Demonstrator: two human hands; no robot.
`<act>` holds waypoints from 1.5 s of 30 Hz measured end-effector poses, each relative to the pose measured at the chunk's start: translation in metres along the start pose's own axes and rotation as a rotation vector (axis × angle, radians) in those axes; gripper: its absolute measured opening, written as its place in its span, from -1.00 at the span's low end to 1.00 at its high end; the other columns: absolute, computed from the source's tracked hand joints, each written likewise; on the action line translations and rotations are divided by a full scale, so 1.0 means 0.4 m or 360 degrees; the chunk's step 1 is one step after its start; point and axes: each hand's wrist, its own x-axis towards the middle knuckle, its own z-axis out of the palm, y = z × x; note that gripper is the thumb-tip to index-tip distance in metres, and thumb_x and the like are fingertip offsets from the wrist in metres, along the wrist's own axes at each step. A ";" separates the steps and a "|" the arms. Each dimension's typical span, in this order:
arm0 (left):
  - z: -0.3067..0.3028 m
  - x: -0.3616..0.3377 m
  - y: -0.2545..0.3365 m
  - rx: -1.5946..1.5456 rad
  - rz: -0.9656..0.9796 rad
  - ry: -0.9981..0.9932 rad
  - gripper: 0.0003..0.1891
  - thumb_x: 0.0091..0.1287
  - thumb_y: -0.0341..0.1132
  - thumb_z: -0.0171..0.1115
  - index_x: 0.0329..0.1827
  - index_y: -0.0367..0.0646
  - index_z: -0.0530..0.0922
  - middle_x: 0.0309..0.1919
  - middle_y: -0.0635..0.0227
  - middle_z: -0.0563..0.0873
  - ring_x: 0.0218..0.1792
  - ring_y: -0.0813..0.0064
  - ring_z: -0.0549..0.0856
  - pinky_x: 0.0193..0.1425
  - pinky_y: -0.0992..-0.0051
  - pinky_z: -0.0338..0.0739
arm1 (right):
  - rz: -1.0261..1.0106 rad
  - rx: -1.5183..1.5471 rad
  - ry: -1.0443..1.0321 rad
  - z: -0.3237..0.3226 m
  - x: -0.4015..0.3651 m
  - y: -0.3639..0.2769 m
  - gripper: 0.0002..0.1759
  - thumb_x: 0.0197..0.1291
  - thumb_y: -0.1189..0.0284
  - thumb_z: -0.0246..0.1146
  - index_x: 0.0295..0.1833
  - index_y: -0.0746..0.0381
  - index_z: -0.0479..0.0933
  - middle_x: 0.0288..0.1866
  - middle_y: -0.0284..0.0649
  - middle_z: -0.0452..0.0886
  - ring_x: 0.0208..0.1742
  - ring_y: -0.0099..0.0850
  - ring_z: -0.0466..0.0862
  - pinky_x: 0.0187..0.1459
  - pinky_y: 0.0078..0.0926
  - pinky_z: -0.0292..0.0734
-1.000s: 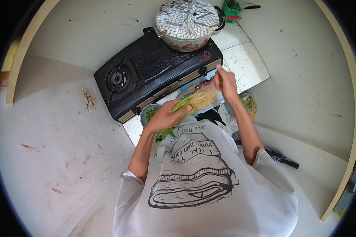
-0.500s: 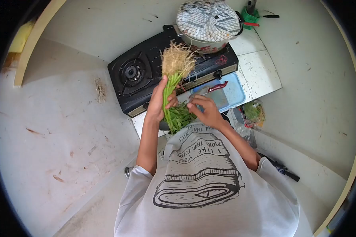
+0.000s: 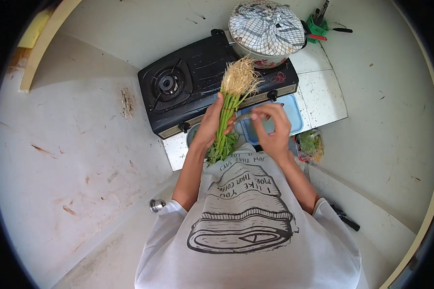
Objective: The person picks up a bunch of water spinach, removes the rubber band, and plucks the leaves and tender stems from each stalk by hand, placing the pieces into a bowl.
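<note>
My left hand (image 3: 210,126) is wrapped round a bunch of green stems (image 3: 224,126), held upright with pale, stringy roots (image 3: 240,77) at the top. A thin red band circles the stems. Below the hand, the leaves (image 3: 222,150) hang over a bowl, partly hidden by my shirt. Just right of the bunch, my right hand (image 3: 274,130) has its thumb and fingers pinched on a knife, whose blade (image 3: 245,117) points left towards the stems. Most of the knife's handle is covered by the hand.
A black two-burner stove (image 3: 197,67) lies ahead, bearing a cloth-covered pot (image 3: 263,53). On the tiled counter (image 3: 318,94) are a blue tray (image 3: 294,111) and, at the back, a green utensil basket (image 3: 317,28). A plastic bag of vegetables (image 3: 311,144) is at the right.
My left hand and the bunch have shifted right. My right hand has moved right and up and now covers the knife's red handle. The whole view has shifted slightly.
</note>
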 end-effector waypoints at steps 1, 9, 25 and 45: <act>0.005 0.000 -0.005 0.0010 -0.0021 0.0034 -0.29 0.60 0.37 -0.28 -0.03 -0.17 0.50 -0.54 0.46 0.44 -0.63 0.65 0.38 -0.48 0.57 0.36 | -0.0022 0.0066 -0.0048 0.012 -0.005 -0.010 -0.81 0.19 0.68 0.40 -0.07 0.35 0.67 -0.13 -0.12 0.66 -0.20 -0.32 0.70 -0.16 -0.43 0.60; 0.061 -0.009 -0.049 0.0343 0.0091 0.0130 -0.32 0.65 0.30 -0.36 0.08 -0.16 0.50 -0.37 0.43 0.52 -0.46 0.64 0.50 -0.40 0.55 0.47 | -0.0135 -0.0019 -0.0012 0.062 -0.042 0.060 -0.85 0.21 0.67 0.38 -0.10 0.38 0.63 -0.15 -0.09 0.64 -0.17 -0.20 0.68 -0.11 -0.31 0.56; -0.066 -0.081 0.069 0.1427 -0.0157 -0.0738 -0.56 0.30 -0.02 0.53 0.00 -0.20 0.70 -0.33 0.32 0.76 -0.27 0.53 0.66 -0.10 0.41 0.56 | 0.1397 0.1481 -0.0211 -0.176 0.056 0.110 -0.61 0.52 0.36 0.16 -0.46 0.14 0.35 -0.58 -0.44 0.21 -0.52 -0.55 0.28 -0.32 -0.55 0.30; 0.007 -0.098 0.148 0.0586 0.0313 0.0108 -0.66 0.52 -0.14 0.32 0.07 -0.24 0.52 -0.43 0.51 0.52 -0.56 0.73 0.45 -0.55 0.60 0.36 | 0.0671 0.0552 -0.0916 0.000 -0.081 0.114 -0.46 0.42 0.29 0.35 0.39 0.31 0.45 0.17 -0.06 0.70 0.10 -0.38 0.69 0.17 -0.39 0.55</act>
